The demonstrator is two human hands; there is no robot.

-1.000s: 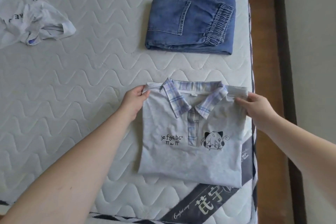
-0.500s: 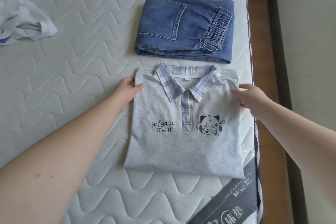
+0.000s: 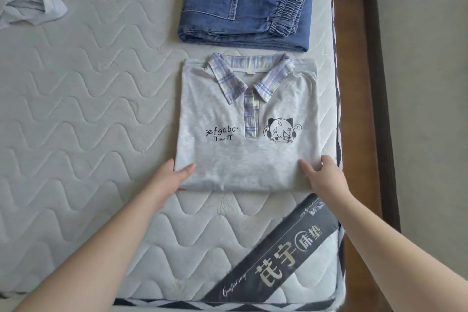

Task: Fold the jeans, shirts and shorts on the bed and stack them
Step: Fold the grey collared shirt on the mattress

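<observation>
Now both hands, left [image 3: 169,180] and right [image 3: 325,177], grip the folded shirt's [image 3: 249,157] near corners.

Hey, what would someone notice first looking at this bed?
The folded grey polo shirt with a plaid collar lies near the mattress's right edge, its near corners gripped by the left hand and right hand. Folded blue jeans lie just beyond it.

A folded grey polo shirt [image 3: 249,132] with a plaid collar, black lettering and a cartoon print lies flat, front up, near the mattress's right edge. Folded blue jeans [image 3: 247,1] lie just beyond its collar. A crumpled white shirt [image 3: 26,4] lies far left.
</observation>
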